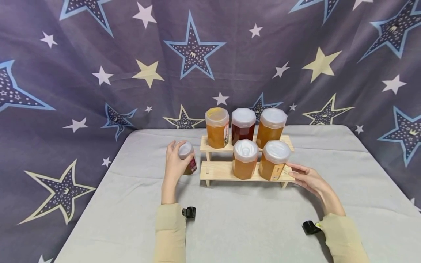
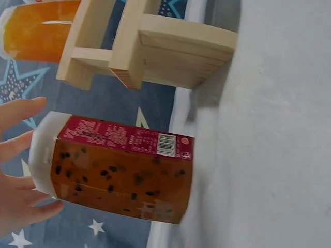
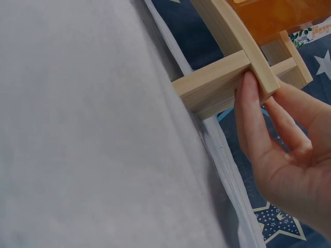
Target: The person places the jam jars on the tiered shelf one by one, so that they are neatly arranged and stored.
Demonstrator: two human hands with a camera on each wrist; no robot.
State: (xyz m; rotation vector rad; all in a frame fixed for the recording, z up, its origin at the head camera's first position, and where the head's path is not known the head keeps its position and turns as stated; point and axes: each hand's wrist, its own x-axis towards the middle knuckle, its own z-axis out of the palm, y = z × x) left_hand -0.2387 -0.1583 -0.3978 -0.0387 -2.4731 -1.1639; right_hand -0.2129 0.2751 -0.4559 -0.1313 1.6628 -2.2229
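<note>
My left hand [image 1: 175, 164] spans the lid of a jar of orange-brown jam with dark seeds [image 2: 121, 173], left of a two-step wooden rack [image 1: 217, 171]. The jar has a whitish lid and a magenta barcode label; whether its base touches the cloth I cannot tell. At the rack's right end, my right hand [image 1: 309, 179] pinches the edge of the lower step, thumb above and fingers beneath. On that step stand two amber jars [image 1: 245, 166] [image 1: 271, 168]. The upper step bears an orange jar [image 1: 217, 135], a dark red jar [image 1: 242, 131] and another amber jar [image 1: 268, 135].
A light grey cloth [image 1: 246, 219] covers the table. Behind it hangs a dark curtain [image 1: 230, 87] patterned with stars. The left part of the rack's lower step shows bare wood. Black wrist cameras [image 1: 189, 212] [image 1: 310, 227] sit at both sleeves.
</note>
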